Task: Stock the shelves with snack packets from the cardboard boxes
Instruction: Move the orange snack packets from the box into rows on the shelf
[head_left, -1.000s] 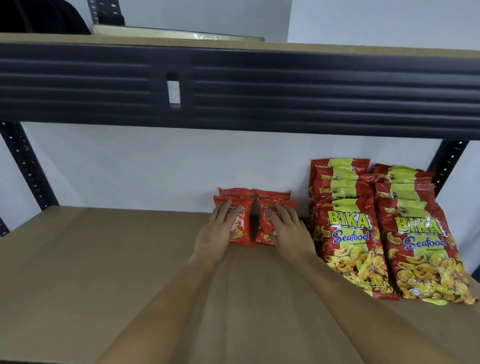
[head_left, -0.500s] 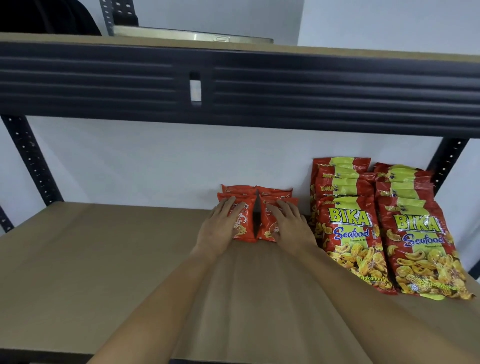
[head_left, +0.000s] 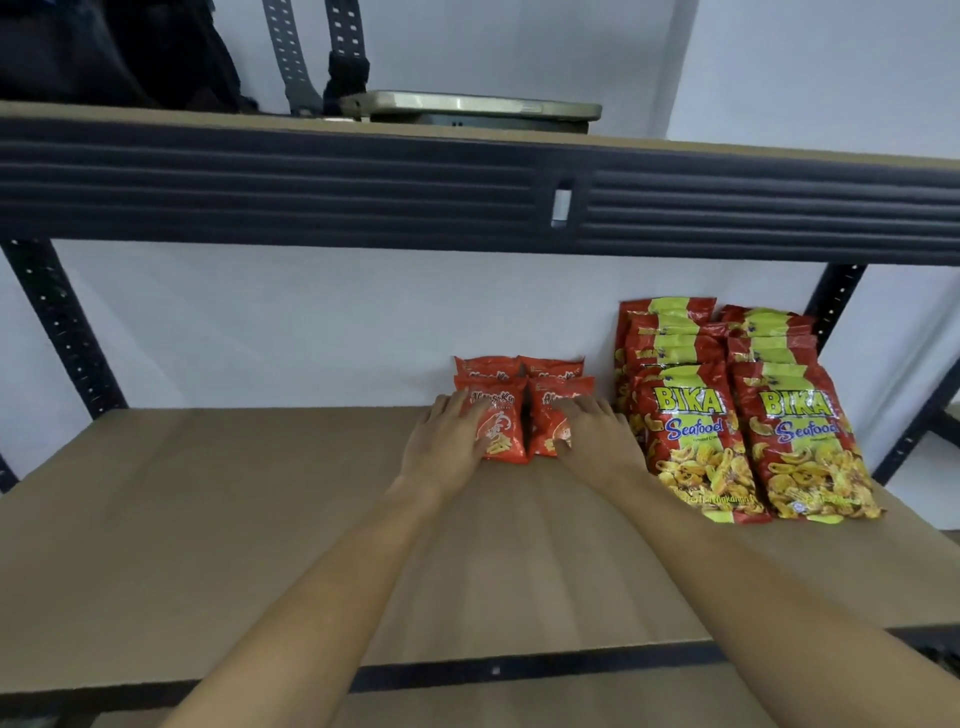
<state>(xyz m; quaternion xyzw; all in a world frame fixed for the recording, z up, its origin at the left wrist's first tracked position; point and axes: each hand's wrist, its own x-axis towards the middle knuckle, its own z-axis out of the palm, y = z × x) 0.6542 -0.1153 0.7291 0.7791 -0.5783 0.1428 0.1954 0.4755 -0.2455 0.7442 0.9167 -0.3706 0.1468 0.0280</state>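
Small orange-red snack packets stand in two short rows against the back wall of the brown shelf board (head_left: 208, 519). My left hand (head_left: 447, 447) lies with straight fingers on the front left small packet (head_left: 501, 428). My right hand (head_left: 597, 441) lies the same way on the front right small packet (head_left: 548, 415). Just right of them, larger red and yellow BIKA Seafood packets (head_left: 691, 436) lean in two stacked rows. No cardboard box is in view.
A dark ribbed metal beam (head_left: 363, 187) of the upper shelf crosses above the hands. On the upper shelf lie a flat metallic device (head_left: 467, 104) and a black bag (head_left: 104, 52). Perforated black uprights (head_left: 62, 332) stand at both ends of the shelf.
The view has shifted, so the packets now sit further right in the frame and the shelf's front edge shows. Both hands stay on the front small packets.
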